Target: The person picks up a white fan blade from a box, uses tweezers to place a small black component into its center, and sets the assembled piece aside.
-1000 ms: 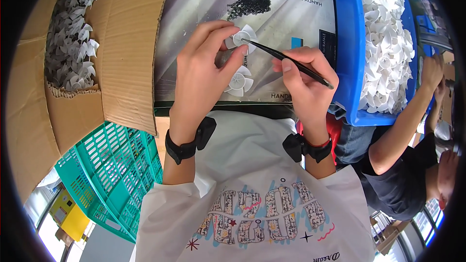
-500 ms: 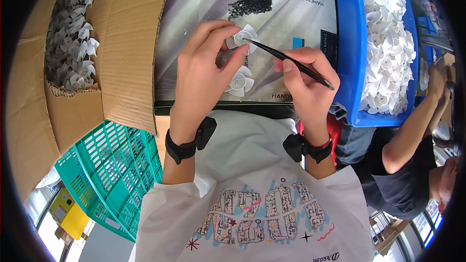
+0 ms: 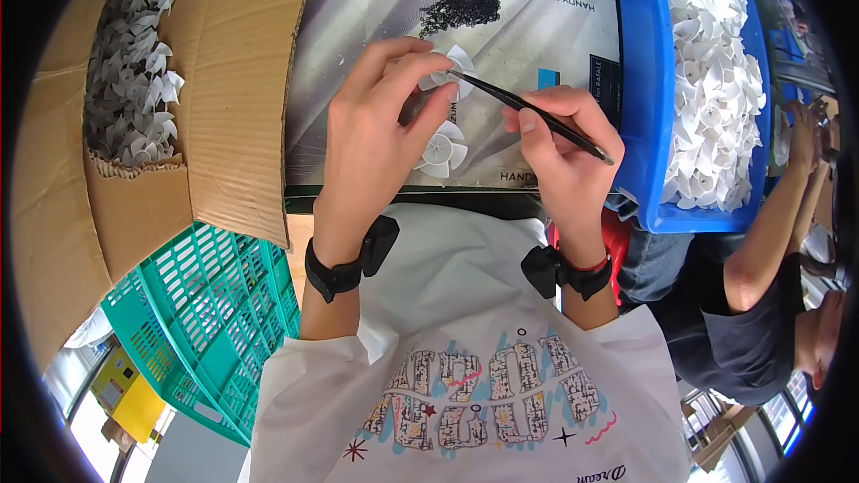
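While black tweezers (image 3: 497,93) are gripped by the right hand (image 3: 577,148), tip at upper white fan wheel's (image 3: 463,60) hub, that wheel, on printed board (image 3: 523,45), is touched by left-hand (image 3: 371,121) fingertips; whether pinched, cannot be told.

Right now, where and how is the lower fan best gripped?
Probably by a right-side blade, coming from the person's right: the lower fan's blades splay out around its round hub, those on the right are uncovered, and the left hand crowds its left.

two fan wheels (image 3: 441,151) at one board (image 3: 528,40), one tweezers (image 3: 490,90)
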Demonstrator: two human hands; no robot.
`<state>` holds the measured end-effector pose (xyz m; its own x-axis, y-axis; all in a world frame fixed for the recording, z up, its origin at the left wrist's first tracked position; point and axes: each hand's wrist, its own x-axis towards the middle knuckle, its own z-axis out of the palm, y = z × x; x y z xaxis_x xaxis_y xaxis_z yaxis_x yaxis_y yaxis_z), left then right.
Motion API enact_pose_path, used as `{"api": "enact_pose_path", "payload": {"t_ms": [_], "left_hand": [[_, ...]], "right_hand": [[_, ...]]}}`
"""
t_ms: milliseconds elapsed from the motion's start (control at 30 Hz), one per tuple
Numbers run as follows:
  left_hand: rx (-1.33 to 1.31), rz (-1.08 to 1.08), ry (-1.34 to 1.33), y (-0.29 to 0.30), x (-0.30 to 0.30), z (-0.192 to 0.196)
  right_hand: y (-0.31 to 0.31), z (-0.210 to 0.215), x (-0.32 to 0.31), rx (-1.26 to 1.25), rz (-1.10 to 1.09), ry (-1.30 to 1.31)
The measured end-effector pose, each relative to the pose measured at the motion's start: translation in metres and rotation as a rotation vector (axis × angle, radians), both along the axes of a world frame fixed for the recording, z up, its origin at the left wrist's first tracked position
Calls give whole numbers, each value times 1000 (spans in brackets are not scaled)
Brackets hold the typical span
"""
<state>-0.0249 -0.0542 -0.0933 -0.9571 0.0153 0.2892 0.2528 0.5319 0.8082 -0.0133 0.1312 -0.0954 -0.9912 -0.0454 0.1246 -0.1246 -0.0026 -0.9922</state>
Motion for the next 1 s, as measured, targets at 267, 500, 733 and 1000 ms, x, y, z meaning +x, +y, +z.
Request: {"api": "enact_pose_path", "payload": {"t_ms": [267,500,733,1000], "left_hand": [[-38,-13,19,-2,0,-2],[-54,-12,6,-2,1,-3],[-146,-29,128,-4,1,-7],[-36,9,23,-1,2,-3]], "right_hand": [[0,-1,0,-34,-24,-15],[0,0,0,-51,-24,-6],[2,-1,0,-51,-26,5],[2,-1,1,7,11,36]]}}
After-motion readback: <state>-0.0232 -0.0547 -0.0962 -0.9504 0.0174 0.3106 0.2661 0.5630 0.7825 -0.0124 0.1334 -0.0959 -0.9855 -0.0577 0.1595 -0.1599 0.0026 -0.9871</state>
